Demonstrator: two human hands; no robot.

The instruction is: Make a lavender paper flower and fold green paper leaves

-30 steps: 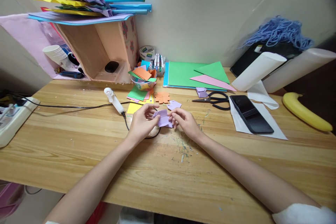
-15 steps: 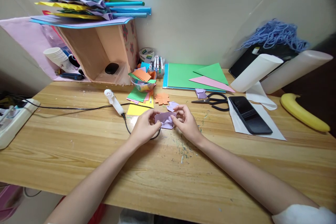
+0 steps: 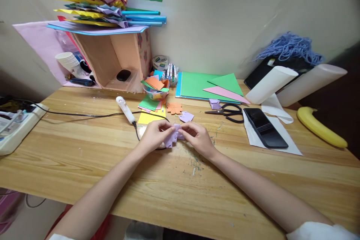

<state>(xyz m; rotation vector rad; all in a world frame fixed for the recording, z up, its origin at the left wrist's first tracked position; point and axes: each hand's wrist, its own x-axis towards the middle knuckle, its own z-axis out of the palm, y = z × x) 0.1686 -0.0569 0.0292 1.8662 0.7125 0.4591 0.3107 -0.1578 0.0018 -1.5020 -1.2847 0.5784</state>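
A small lilac folded paper piece [image 3: 172,137] sits between both my hands just above the wooden desk [image 3: 84,150]. My left hand [image 3: 153,135] pinches its left side with curled fingers. On the other side, my right hand [image 3: 197,137] grips it, fingers bent over the paper. Another lilac folded scrap [image 3: 186,116] lies just beyond my hands, beside an orange paper flower [image 3: 174,107].
A white glue gun [image 3: 126,109] with black cord lies left of my hands. Black scissors [image 3: 226,111], a phone [image 3: 264,127] on white paper, a banana [image 3: 319,126], green card sheets [image 3: 197,84], a bowl of paper scraps [image 3: 154,88] and a cardboard box [image 3: 112,62] ring the desk.
The lilac paper has been pushed together between my hands, from a flatter spread shape into a more bunched fold. The view shifted slightly downward.
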